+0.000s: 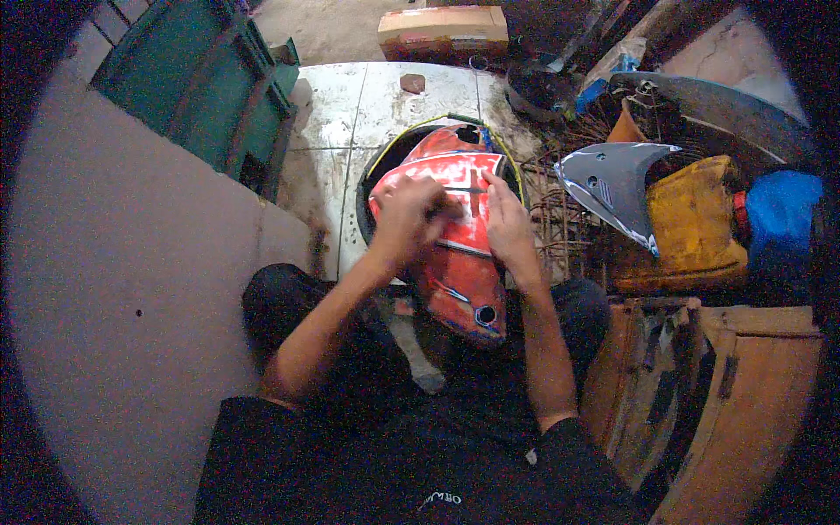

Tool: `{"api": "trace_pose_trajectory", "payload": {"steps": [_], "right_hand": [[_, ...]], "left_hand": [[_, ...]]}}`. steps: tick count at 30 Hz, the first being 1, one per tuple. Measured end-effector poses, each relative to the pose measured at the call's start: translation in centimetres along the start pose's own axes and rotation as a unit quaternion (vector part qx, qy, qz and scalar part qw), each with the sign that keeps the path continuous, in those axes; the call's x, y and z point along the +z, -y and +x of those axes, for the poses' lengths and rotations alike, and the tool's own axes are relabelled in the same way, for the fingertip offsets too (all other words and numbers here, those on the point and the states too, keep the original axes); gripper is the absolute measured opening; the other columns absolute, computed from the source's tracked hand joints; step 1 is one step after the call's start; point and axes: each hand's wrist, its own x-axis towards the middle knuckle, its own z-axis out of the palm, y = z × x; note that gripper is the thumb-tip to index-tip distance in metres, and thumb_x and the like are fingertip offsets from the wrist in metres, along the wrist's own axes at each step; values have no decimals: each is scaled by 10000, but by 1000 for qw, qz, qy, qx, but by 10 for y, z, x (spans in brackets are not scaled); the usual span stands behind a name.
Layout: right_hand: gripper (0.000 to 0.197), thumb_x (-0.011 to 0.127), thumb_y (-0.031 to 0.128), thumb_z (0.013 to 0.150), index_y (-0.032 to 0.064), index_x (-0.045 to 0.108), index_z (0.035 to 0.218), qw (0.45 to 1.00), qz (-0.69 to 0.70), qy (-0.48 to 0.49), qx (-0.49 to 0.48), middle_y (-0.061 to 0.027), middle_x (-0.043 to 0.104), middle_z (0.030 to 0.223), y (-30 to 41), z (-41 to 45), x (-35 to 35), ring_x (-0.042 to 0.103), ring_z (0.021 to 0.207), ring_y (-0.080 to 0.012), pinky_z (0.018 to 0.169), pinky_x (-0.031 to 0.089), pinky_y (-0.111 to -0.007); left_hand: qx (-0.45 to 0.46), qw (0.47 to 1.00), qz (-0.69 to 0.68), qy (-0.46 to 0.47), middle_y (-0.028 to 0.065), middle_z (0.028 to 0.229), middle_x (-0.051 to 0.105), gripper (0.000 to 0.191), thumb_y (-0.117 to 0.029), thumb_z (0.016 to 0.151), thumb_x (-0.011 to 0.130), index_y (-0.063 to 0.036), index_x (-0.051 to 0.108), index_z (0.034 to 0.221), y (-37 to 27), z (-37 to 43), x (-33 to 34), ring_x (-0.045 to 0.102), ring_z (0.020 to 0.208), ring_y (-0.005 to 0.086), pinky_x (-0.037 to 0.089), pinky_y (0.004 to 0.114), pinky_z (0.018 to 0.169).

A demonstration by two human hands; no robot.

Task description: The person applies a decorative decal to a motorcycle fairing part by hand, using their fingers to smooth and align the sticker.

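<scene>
A red motorcycle body panel (469,230) lies before me across a round black tub (362,213). Its wet-looking middle is brighter red with whitish patches and pale edges; both ends are duller and have holes. Over the left of the middle, my left hand (413,210) is blurred, with curled fingers against the surface. Something dark shows under those fingers, too blurred to name. My right hand (510,220) grips the panel's right edge, fingers lying along it. The tub's yellow handle with a green grip (464,119) arches behind the panel's far end.
White floor tiles (321,118) bear dirt stains. To the right stand metal rods (554,210), a grey panel (607,187), a yellow jerrycan (695,223) and cardboard (755,387). A wooden block (443,33) lies beyond the tiles; a green metal door (203,85) is at left.
</scene>
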Motion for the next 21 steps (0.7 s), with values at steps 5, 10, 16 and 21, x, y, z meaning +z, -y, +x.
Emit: {"api": "trace_pose_trajectory", "payload": {"steps": [5, 10, 16, 21], "right_hand": [[354, 389, 257, 1024, 81, 541, 1291, 1000, 15, -10, -4, -259, 622, 1113, 6, -1, -3, 596, 1039, -429, 913, 466, -475], [355, 423, 248, 1012, 69, 554, 1289, 999, 32, 7, 28, -252, 621, 1152, 1, -1, -4, 596, 1083, -410, 941, 462, -454], [348, 462, 223, 996, 52, 559, 1282, 998, 61, 4, 13, -241, 619, 1183, 1, 0, -3, 596, 1103, -397, 970, 456, -434], [363, 447, 222, 1020, 34, 520, 1322, 995, 81, 43, 45, -213, 597, 1271, 1, 0, -7, 578, 1185, -284, 999, 426, -339]], "left_hand": [[-50, 995, -8, -82, 44, 829, 652, 137, -185, 734, 767, -145, 673, 825, 26, 5, -2, 576, 885, 264, 326, 432, 811], [-4, 996, -83, 22, 81, 794, 631, 104, -156, 769, 731, -114, 640, 798, -11, -2, 4, 603, 839, 269, 366, 417, 810], [-12, 996, 33, -86, 58, 785, 645, 92, -154, 777, 754, -107, 676, 789, 2, 8, -10, 586, 782, 257, 398, 401, 732], [87, 995, 43, 0, 55, 760, 612, 159, -175, 765, 765, -109, 621, 767, -33, -11, 4, 576, 797, 250, 363, 420, 761]]}}
